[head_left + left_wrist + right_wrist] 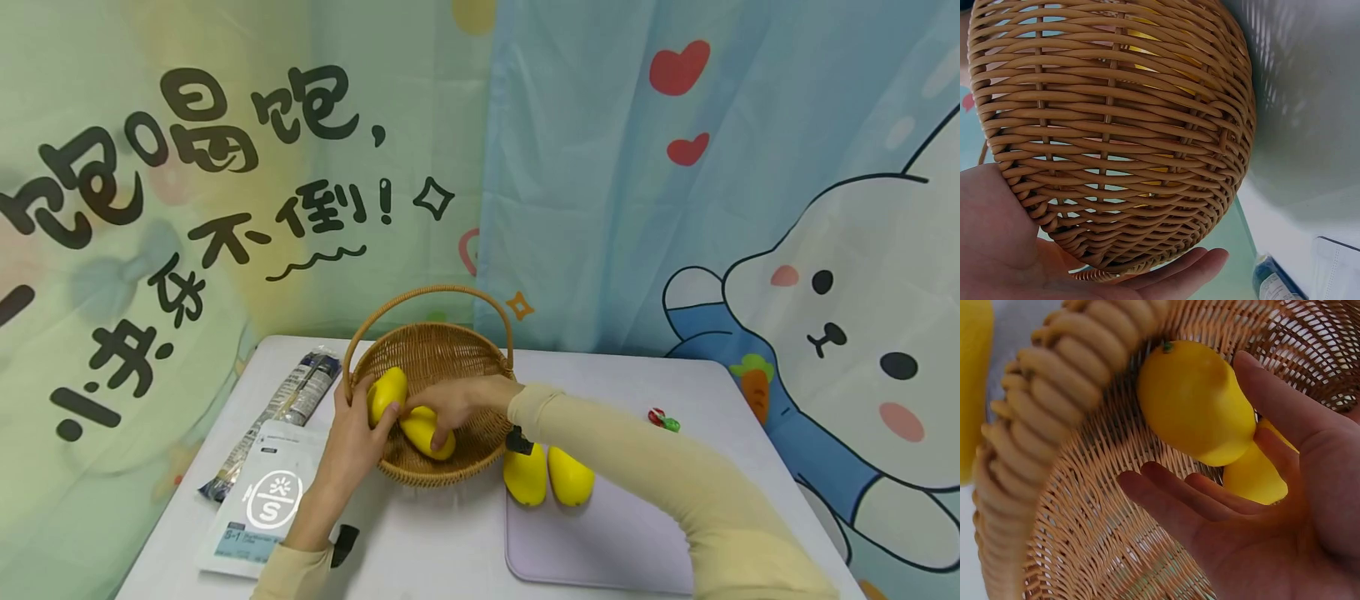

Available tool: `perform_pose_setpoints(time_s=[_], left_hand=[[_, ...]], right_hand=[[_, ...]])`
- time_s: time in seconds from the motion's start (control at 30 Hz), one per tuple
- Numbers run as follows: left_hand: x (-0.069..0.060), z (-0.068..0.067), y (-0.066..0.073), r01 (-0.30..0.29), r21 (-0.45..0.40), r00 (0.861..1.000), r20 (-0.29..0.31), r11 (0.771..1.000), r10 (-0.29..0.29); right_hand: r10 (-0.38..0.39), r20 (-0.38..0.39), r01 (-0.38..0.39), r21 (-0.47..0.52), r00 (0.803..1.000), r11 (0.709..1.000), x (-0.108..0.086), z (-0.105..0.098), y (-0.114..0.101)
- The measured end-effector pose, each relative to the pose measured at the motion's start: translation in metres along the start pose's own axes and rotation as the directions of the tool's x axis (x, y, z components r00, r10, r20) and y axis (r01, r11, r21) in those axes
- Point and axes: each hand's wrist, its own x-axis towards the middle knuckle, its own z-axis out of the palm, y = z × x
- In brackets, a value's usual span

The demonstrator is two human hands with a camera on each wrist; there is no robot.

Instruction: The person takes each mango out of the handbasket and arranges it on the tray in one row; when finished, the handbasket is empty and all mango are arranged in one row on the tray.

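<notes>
A wicker basket (480,446) with an arched handle holds two yellow mangoes. My left hand (352,437) grips the basket's left rim; its thumb reaches inside against the upper-left mango (387,392). In the left wrist view, fingers (1191,272) extend along the outside of the woven wall (1116,125). Inside the basket is my right hand (453,404), above the lower mango (427,433). The right wrist view shows its thumb beside that mango (1194,403), the other fingers spread and not wrapped round it. Part of the second mango (1254,475) shows behind the fingers.
Two more mangoes (572,477) lie at the back edge of a pale purple board (600,550), right of the basket. A white packet (262,500) and a long silvery package (300,396) lie on the left. Small red and green wrapped pieces (663,420) sit at the right.
</notes>
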Motion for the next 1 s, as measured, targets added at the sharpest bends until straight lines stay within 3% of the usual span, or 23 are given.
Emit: perform_pose_setpoints(time_s=[0.2,0.63,1.0], left_hand=[[-0.001,0.0,0.001,-0.001,0.007,1.0,-0.004,1.0,0.001],[-0.002,-0.001,-0.001,0.007,0.004,1.0,0.007,1.0,-0.007],[-0.001,-0.001,-0.001,0.01,0.019,1.0,0.008,1.0,-0.01]], right_hand=[[0.0,0.014,0.0,0.042,1.0,0.999,0.0,0.005,-0.003],[-0.002,0.004,0.002,0.027,1.0,1.0,0.003,0.01,-0.011],[0.001,0.005,-0.001,0.036,1.0,0.999,-0.004,0.006,-0.003]])
